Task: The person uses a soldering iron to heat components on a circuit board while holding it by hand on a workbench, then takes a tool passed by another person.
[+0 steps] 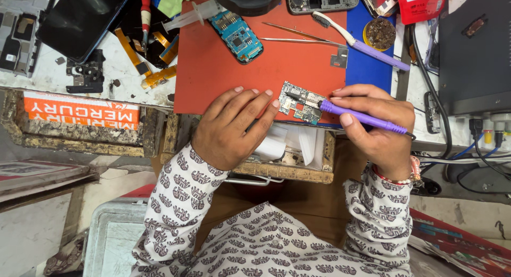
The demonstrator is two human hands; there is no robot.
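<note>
Right hand [380, 125] grips the purple soldering iron [362, 117], tip seemingly on the circuit board [301, 102]; I see left hand [234, 128] flat, bracing it; next needs steady contact.

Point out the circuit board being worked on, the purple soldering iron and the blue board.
circuit board [299, 100], head view, middle of board
purple soldering iron [367, 119], head view, handle
blue board [238, 36], head view, centre
</note>
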